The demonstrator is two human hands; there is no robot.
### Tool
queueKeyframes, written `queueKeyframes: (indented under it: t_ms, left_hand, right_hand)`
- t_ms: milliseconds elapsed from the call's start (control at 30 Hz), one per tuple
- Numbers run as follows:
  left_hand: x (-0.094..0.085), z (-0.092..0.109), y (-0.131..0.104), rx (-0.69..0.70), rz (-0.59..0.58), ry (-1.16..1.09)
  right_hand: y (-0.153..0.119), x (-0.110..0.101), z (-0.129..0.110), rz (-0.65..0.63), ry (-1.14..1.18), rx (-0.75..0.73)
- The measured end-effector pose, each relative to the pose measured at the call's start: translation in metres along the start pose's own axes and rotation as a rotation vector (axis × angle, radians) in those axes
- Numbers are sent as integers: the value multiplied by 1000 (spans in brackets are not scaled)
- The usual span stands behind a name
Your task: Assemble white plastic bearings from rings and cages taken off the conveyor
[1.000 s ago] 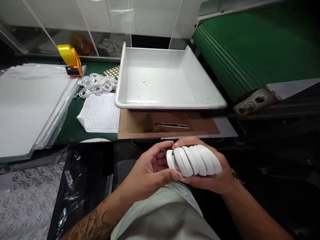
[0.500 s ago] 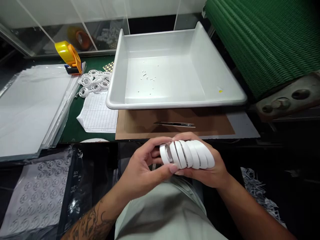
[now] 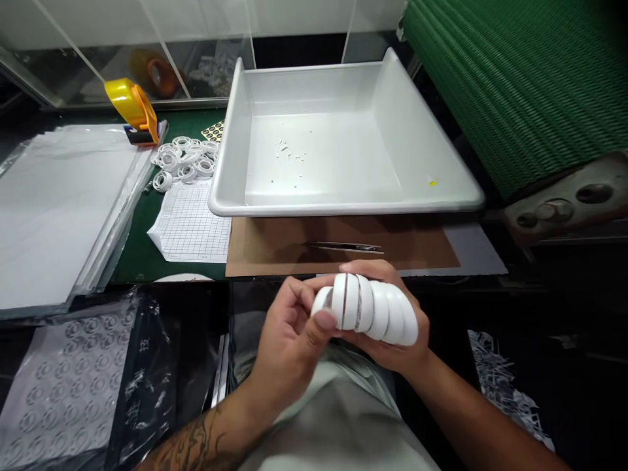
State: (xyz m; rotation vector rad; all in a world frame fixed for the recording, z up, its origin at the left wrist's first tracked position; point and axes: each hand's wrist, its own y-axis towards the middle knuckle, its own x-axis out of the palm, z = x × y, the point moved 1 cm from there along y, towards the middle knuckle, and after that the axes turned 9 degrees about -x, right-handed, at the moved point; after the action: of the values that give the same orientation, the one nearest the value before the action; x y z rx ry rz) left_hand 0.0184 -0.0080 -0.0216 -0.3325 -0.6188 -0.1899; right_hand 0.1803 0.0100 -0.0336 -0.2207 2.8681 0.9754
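Several white plastic rings (image 3: 375,306) form a row between my hands, just in front of the table edge. My right hand (image 3: 409,347) wraps round most of the row from the right, its fingers behind and thumb below. At the left end, my left hand (image 3: 294,333) pinches the last white ring (image 3: 321,299) between thumb and fingers; this ring is tilted against its neighbour. More white rings (image 3: 186,160) lie in a loose heap on the green table, left of the tray.
A white tray (image 3: 343,210) holds small scraps. Tweezers (image 3: 343,246) lie on brown cardboard (image 3: 265,252). A tape dispenser (image 3: 135,111), clear bags (image 3: 53,209) and a gridded paper sheet (image 3: 193,226) are at left. A green conveyor belt (image 3: 520,85) stands at right; a bagged ring tray (image 3: 69,386) is lower left.
My left hand has turned more upright, its thumb moving left onto the end ring. That ring sits closer to the row, which now slopes down more to the right.
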Motion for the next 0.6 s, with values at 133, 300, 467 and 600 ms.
queueKeyframes:
  t_ms: [133, 300, 467, 600]
  left_hand:
    - [-1, -2, -14, 9, -25, 80]
    - [-10, -1, -20, 105, 60, 163]
    - [-14, 3, -18, 187, 63, 237]
    - [-20, 7, -21, 185, 37, 342]
  right_hand:
    - [-8, 1, 6, 2, 6, 10]
    - [-15, 2, 10, -25, 4, -6]
    - [-15, 7, 9, -78, 47, 11]
    - [-15, 8, 7, -85, 70, 28]
